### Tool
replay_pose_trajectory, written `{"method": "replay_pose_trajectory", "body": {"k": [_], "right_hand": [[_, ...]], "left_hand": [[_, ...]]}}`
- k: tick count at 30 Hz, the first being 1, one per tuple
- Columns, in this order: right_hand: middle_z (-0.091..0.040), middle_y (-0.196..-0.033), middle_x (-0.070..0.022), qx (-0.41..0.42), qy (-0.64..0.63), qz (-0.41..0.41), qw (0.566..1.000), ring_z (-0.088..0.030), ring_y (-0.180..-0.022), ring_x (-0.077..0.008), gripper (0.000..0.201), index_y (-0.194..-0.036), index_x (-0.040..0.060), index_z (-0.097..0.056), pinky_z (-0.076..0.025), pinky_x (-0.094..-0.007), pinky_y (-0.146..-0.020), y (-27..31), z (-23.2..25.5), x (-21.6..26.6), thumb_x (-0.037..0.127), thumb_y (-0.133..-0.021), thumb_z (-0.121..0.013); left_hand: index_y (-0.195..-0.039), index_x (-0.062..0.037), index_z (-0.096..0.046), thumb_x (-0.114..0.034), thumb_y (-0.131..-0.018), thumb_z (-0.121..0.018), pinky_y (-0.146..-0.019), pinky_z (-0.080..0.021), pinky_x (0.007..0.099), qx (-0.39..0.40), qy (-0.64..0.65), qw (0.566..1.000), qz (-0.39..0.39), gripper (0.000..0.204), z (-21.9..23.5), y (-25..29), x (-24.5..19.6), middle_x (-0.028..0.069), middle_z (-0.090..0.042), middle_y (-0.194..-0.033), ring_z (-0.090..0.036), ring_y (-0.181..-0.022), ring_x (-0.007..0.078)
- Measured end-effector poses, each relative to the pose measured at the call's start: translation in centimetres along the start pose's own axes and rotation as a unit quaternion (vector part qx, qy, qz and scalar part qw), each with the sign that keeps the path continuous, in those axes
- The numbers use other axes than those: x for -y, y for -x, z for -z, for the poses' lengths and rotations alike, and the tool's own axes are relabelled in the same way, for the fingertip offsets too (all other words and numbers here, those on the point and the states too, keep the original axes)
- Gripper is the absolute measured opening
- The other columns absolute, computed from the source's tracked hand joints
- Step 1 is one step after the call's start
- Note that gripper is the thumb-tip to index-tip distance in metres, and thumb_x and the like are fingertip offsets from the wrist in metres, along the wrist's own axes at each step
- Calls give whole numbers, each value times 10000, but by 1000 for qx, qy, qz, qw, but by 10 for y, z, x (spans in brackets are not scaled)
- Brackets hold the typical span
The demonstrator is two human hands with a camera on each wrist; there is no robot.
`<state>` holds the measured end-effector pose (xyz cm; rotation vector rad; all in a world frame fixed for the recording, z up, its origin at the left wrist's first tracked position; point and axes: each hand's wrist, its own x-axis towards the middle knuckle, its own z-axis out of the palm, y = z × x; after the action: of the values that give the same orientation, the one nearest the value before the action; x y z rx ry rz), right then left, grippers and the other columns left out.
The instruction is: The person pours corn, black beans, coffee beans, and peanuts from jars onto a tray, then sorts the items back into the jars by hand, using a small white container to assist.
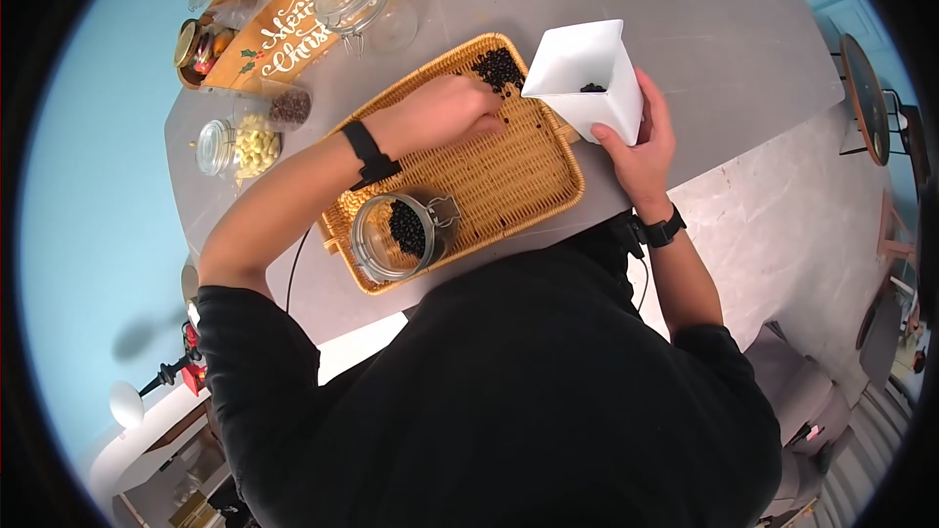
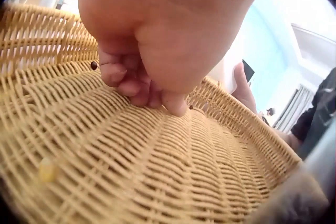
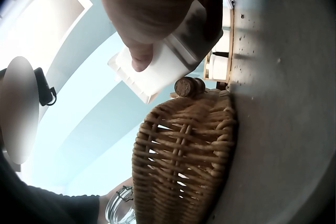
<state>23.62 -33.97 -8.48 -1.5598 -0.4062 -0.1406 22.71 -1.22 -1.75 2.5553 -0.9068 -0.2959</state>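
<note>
White container [image 1: 575, 111], at two o'clock from the basket [image 1: 523, 176] and gripped by our right hand [image 1: 649, 151], looks light, stiff, smooth; we'd grip opposite sides. Our left hand [image 1: 454, 110] curls; whether it pinches black beans [image 1: 498, 66], we can't tell.

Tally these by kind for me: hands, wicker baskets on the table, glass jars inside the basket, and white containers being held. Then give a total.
Hands: 2 (left hand, right hand)
Basket: 1
Jar: 1
White container: 1
Total: 5
</note>
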Motion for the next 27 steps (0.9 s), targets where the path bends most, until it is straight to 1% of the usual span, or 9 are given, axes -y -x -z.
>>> {"method": "replay_pose_trajectory", "body": {"k": [4,7,10,13,14,17,23,24,27], "right_hand": [[-602,-1560,-147,-3,10,3,1000,-639,-1409,-280,944,-1645,20,-544,-585,-437,-1138,1,1,-4,199,-853,-1026],[-601,-1564,-147,-2,10,3,1000,-637,-1412,-281,946,-1646,23,-543,-585,-435,-1136,1,1,-4,200,-853,-1027],[-598,-1567,-147,-1,12,2,1000,-634,-1417,-281,951,-1648,25,-541,-585,-433,-1133,1,2,-4,204,-852,-1028],[-595,-1570,-147,3,12,10,1000,-631,-1420,-281,952,-1647,23,-541,-587,-434,-1129,1,2,-8,210,-851,-1029],[-594,-1571,-146,4,12,15,1000,-631,-1420,-282,952,-1646,23,-541,-587,-435,-1128,0,2,-9,211,-851,-1030],[-595,-1571,-149,6,13,18,1000,-634,-1417,-283,950,-1644,20,-542,-591,-434,-1123,-1,2,-6,210,-850,-1030],[-604,-1564,-149,-1,11,2,1000,-639,-1411,-285,951,-1643,18,-544,-596,-434,-1117,1,1,-1,214,-849,-1030],[-604,-1564,-149,0,12,5,1000,-639,-1411,-285,951,-1643,18,-544,-596,-434,-1118,0,1,-2,215,-849,-1030],[-604,-1563,-150,-1,15,10,1000,-639,-1411,-285,951,-1641,17,-545,-594,-435,-1121,1,1,-4,217,-849,-1030]], "left_hand": [[-963,7,-739,-266,-997,-830,-803,-598,519,-76,-45,996,1,289,0,-20,16,185,-736,-944,-735,-901,422],[-973,5,-729,-222,-1007,-812,-786,-602,525,-76,-79,994,8,245,5,-21,10,174,-734,-990,-728,-900,405],[-1063,-12,-761,-161,-994,-778,-840,-609,495,-82,-124,984,-101,165,4,-10,-7,139,-752,-1122,-744,-1020,341],[-1236,-18,-770,-126,-982,-725,-1020,-603,447,-50,-211,916,-337,279,9,-9,-17,104,-741,-1325,-721,-1235,269],[-1412,-14,-727,-121,-981,-674,-1229,-525,423,-34,-251,895,-366,448,7,-9,-19,108,-708,-1488,-653,-1429,257],[-1469,-20,-696,-125,-1003,-646,-1316,-472,423,-11,-254,897,-360,481,0,-11,-13,127,-680,-1550,-622,-1488,287],[-1482,-10,-682,-126,-1002,-646,-1318,-478,443,-28,-308,918,-248,495,24,3,15,133,-672,-1560,-583,-1536,301],[-1472,7,-678,-112,-974,-674,-1237,-557,433,-60,-283,925,-246,512,27,5,12,153,-701,-1491,-665,-1436,313],[-1477,36,-658,-135,-980,-740,-1077,-639,432,-75,-270,956,-87,533,17,30,6,208,-722,-1382,-749,-1260,363]]}}
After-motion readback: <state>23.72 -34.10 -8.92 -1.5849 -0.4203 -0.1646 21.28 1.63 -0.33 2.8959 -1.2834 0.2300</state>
